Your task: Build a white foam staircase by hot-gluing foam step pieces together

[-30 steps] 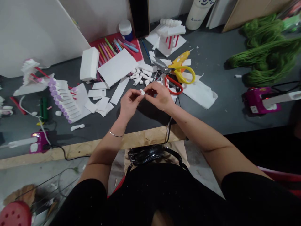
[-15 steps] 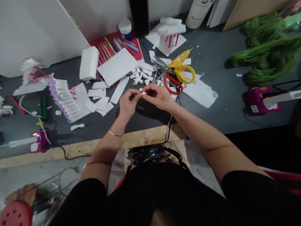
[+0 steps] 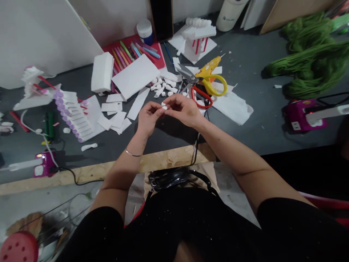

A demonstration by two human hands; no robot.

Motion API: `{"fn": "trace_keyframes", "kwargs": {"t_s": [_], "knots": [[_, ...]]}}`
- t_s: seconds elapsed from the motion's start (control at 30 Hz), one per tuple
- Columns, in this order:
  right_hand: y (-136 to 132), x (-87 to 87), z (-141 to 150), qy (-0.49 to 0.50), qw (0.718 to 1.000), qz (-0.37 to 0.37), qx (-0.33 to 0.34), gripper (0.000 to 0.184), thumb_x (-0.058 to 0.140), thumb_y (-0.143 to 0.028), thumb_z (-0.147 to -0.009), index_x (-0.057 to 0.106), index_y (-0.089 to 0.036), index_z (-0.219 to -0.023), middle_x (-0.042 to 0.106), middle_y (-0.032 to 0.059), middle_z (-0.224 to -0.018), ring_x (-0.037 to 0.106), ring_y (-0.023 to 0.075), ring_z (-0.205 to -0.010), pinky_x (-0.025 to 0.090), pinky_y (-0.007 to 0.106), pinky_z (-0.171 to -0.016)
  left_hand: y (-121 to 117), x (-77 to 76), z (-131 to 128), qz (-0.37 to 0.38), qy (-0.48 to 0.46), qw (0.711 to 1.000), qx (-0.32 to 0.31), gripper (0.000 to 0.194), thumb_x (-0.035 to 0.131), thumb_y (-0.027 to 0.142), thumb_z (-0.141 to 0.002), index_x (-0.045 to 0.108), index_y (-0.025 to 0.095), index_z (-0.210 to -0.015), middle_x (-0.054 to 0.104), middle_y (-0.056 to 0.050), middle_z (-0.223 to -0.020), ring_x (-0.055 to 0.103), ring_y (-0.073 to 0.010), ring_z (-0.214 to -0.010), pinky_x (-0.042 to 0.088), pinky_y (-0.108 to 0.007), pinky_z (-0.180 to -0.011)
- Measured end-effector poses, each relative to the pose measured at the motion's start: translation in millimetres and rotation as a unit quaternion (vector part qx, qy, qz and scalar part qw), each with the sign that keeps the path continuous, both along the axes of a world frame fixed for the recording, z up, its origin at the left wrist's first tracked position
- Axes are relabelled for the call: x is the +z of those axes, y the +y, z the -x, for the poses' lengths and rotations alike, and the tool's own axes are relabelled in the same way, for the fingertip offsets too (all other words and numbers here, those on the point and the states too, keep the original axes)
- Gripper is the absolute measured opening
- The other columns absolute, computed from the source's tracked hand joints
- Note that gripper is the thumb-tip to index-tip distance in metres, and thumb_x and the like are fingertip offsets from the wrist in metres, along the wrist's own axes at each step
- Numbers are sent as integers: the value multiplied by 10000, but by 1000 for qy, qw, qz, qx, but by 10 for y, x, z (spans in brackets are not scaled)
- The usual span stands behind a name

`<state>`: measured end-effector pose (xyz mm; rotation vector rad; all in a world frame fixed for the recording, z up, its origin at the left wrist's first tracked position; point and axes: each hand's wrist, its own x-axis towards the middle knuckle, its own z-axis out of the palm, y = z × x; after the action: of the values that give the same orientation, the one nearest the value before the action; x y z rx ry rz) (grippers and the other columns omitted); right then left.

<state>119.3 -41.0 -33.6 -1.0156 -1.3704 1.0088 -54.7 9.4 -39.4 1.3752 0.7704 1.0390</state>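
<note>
My left hand [image 3: 148,117] and my right hand [image 3: 184,108] meet above the grey table [image 3: 245,120], fingertips pinched together on a small white foam piece [image 3: 164,106]. A thin bracelet circles my left wrist. Just beyond the hands lies a scatter of several small white foam bits [image 3: 163,87]. Scissors with yellow and red handles [image 3: 207,89] lie open right behind my right hand, beside a yellow glue gun [image 3: 209,66].
White foam sheets [image 3: 135,76], a foam block [image 3: 102,72] and coloured pens on a red tray [image 3: 133,51] lie at the back. A purple-tipped foam model [image 3: 72,114] is left. Purple hot cutters [image 3: 300,116] [image 3: 40,163] flank me. Green yarn [image 3: 313,58] is far right.
Both hands have drifted slightly up and away from me, still pinching the small white piece between them; the view has shifted a little.
</note>
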Motion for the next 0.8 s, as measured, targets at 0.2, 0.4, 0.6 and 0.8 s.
{"fn": "trace_keyframes", "kwargs": {"t_s": [0.2,0.4,0.6,0.8], "knots": [[-21,104,-41,-14,1000,2,-1,458,770,-650,-855,760,-209,-978,729,28,-915,654,150,-821,557,318,-765,-23,1,37,-84,30,995,41,458,905,642,-731,718,226,-772,696,36,-718,636,-85,-628,549,-239,-647],[-17,123,-45,-13,1000,18,-19,485,760,-686,-846,759,-213,-955,722,9,-872,603,110,-692,536,280,-657,-44,-10,21,-86,27,995,30,413,879,614,-788,749,227,-851,726,21,-778,671,-87,-679,585,-244,-705],[-18,69,-43,-41,999,-5,-33,386,731,-588,-912,775,-212,-991,751,18,-925,637,121,-729,561,297,-718,-73,41,-13,55,-47,997,-36,494,951,599,-692,669,229,-858,722,52,-784,709,-86,-677,620,-229,-690],[-17,50,-82,-129,988,-60,-59,185,716,-406,-954,813,-256,-1003,787,30,-983,705,190,-936,576,362,-873,-66,83,16,121,-52,989,-65,562,1012,539,-607,607,206,-812,716,59,-751,706,-76,-663,624,-214,-695]]}}
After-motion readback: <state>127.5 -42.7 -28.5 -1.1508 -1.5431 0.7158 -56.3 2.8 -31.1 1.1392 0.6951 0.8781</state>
